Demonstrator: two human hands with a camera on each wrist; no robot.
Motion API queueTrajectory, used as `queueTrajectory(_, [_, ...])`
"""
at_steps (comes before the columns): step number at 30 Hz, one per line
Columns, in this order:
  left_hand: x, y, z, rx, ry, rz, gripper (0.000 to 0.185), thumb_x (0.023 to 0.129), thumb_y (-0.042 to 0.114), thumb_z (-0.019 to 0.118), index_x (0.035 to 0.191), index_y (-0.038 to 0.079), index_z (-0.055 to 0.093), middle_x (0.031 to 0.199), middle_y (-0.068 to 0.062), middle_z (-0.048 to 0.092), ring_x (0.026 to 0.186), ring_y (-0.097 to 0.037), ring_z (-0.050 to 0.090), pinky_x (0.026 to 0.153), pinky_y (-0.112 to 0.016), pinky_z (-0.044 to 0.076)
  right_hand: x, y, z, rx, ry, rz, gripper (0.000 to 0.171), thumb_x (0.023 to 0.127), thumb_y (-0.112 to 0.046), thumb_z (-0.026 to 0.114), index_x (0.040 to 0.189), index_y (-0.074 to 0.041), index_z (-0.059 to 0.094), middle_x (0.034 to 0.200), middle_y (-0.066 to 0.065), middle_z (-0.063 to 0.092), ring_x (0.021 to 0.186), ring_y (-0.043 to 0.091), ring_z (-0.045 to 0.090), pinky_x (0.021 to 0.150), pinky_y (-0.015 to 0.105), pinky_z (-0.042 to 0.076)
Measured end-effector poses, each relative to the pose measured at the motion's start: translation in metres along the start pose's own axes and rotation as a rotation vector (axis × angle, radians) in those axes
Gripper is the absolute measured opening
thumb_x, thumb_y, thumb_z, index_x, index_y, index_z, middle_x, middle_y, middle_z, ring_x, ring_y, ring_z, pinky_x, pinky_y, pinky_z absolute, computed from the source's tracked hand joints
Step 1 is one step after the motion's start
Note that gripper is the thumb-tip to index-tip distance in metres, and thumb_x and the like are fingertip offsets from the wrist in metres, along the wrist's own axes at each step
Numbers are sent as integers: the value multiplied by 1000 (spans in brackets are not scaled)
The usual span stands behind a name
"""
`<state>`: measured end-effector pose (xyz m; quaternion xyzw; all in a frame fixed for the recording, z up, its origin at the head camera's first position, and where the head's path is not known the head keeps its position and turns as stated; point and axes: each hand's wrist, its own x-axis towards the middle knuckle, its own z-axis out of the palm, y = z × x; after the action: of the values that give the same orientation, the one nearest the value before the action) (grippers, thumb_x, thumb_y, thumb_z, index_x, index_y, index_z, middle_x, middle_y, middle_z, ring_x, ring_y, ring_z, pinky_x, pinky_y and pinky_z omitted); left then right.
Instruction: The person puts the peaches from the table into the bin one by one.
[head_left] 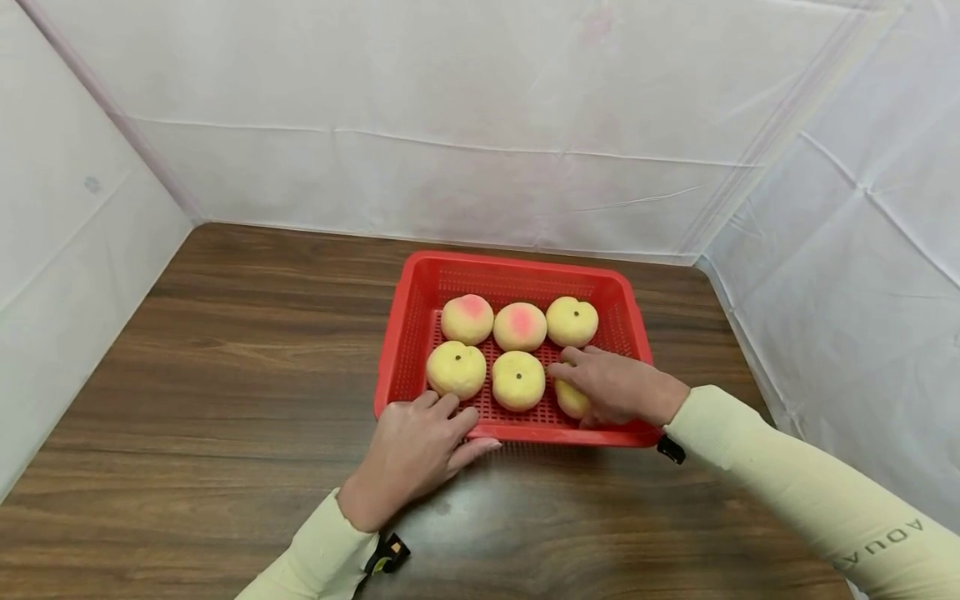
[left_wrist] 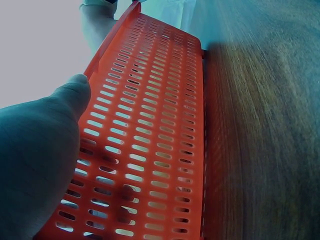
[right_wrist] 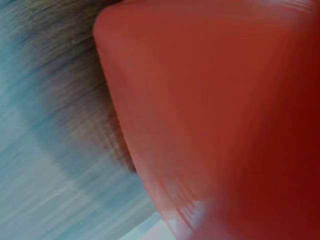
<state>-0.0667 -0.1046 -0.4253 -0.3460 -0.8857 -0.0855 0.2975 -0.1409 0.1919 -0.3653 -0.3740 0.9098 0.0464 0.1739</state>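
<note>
The left hand (head_left: 416, 446) rests on the near rim of the rectangular red perforated plastic basket (head_left: 405, 333), fingers curled over its edge and gripping it, on the dark wood-grain table (head_left: 225, 375); inside lie round, matte yellow-pink peaches (head_left: 519, 326); the right hand (head_left: 615, 387) clasps the near-right yellow peach (head_left: 572, 401).

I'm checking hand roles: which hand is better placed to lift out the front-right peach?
Right. The right hand already lies curled over that peach inside the red basket, while the left hand grips the basket's near rim.
</note>
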Motion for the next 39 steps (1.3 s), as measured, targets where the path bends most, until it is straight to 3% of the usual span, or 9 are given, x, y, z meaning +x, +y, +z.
queueTrajectory(8, [1, 1, -2, 4, 5, -1, 51, 89, 69, 62, 73, 21, 51, 68, 3, 55, 55, -17, 53, 41, -24, 21, -1, 1, 6, 30, 88, -7, 71, 76, -28, 92, 137, -12, 59, 122, 7, 57, 104, 26, 59, 97, 43, 55])
queueTrajectory(21, [2, 1, -2, 15, -25, -1, 51, 91, 69, 58, 75, 21, 53, 68, 3, 55, 56, -16, 54, 42, -24, 21, -6, 5, 6, 62, 124, -9, 78, 75, -33, 94, 140, -14, 56, 124, 4, 54, 108, 22, 59, 100, 41, 54])
queueTrajectory(30, [1, 0, -2, 6, -31, -19, 56, 98, 72, 47, 76, 21, 56, 70, 3, 59, 59, -17, 58, 41, -25, 28, -16, 4, 0, 138, 113, 80, 80, 79, -34, 91, 146, -10, 55, 143, 8, 54, 119, 26, 61, 105, 45, 53])
queueTrajectory(39, [2, 0, -2, 2, -56, -25, 53, 95, 71, 51, 76, 22, 58, 70, 4, 60, 60, -17, 59, 41, -26, 28, -18, 5, 4, 163, 135, 100, 65, 80, -34, 89, 135, -16, 59, 117, 0, 62, 95, 14, 60, 91, 38, 56])
